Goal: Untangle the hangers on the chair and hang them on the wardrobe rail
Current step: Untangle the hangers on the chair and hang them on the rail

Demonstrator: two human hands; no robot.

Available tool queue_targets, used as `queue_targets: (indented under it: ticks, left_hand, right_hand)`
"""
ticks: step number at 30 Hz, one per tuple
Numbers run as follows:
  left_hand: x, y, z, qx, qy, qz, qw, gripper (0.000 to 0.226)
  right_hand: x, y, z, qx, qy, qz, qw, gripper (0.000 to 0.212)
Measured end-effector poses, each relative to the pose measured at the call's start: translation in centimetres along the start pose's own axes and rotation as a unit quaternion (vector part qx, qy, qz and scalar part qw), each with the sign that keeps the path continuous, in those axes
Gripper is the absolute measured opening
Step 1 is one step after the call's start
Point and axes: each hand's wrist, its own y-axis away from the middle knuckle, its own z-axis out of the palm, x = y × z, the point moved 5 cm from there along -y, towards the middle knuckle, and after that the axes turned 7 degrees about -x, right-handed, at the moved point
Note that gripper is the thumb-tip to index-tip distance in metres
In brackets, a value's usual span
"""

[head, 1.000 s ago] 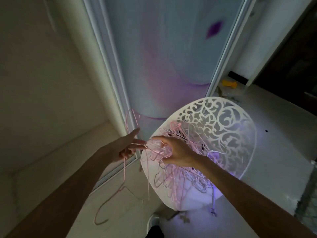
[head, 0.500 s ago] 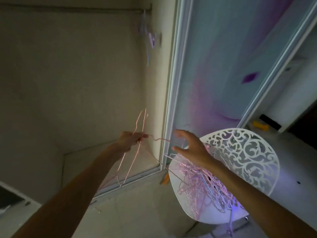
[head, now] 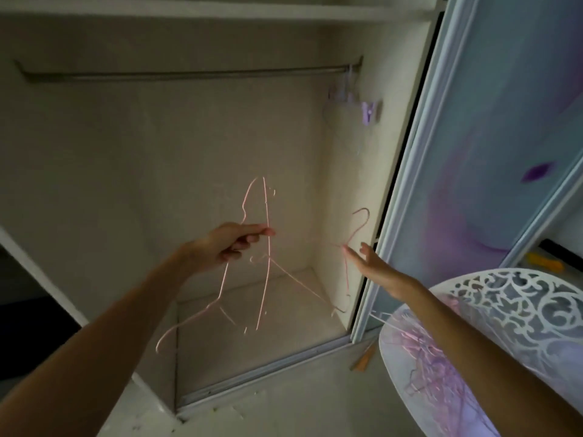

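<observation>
pink wire hangers [head: 266, 279] are pinched in the left hand [head: 228, 244]; the right hand [head: 373, 266] is spread, fingertips at another hanger's hook [head: 358, 228], below the wardrobe rail [head: 189, 72].

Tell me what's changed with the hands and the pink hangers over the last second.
Both hands lifted away from the chair toward the open wardrobe. The left hand still grips pink hangers, now raised clear of the pile. The right hand left the tangle and touches another hanger's hook. The rail and purple hangers are now in view.
</observation>
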Motion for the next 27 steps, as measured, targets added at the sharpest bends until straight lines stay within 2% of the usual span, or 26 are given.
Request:
queue_targets:
  ticks: [4,6,8,11,13,16,20,23,27]
  left_hand:
    - [-0.4,-0.9,-2.8,-0.024,0.014,0.000,1.000,0.023]
    - [-0.8,-1.6,-4.1,-0.012,0.030,0.002,0.999,0.024]
    - [-1.0,-3.0,-5.6,0.018,0.014,0.000,1.000,0.025]
    - [-1.1,-6.0,-7.4,0.116,-0.038,-0.014,0.992,0.020]
    - [-0.8,-8.6,-7.8,0.156,-0.007,-0.035,0.987,0.019]
    - [0.2,-13.0,-8.1,0.150,0.031,-0.063,0.986,0.022]
    - [1.4,-17.3,-10.5,0.159,0.088,-0.059,0.982,0.029]
    - [1.7,-19.7,-12.6,0.195,0.098,-0.064,0.974,0.036]
    - [3.4,-22.3,-13.9,0.220,0.167,-0.038,0.960,0.033]
  right_hand:
    - [-2.4,-1.6,1.7,0.038,-0.066,-0.044,0.996,0.053]
    - [-2.0,-1.7,1.8,0.035,-0.139,-0.073,0.987,0.030]
    - [-1.8,-2.9,0.8,0.047,-0.208,-0.091,0.973,0.016]
    - [-3.3,-5.1,-1.5,0.091,-0.224,-0.107,0.964,0.015]
    - [-5.1,-6.8,-3.5,0.123,-0.193,-0.121,0.966,0.017]
    - [-8.0,-9.6,-7.1,0.177,-0.135,-0.154,0.963,0.017]
    - [-10.8,-13.0,-11.8,0.247,-0.039,-0.174,0.953,0.014]
    - [-12.2,-15.9,-14.1,0.236,0.031,-0.167,0.957,0.015]
    - [-15.0,-19.5,-15.7,0.238,0.010,-0.160,0.958,0.014]
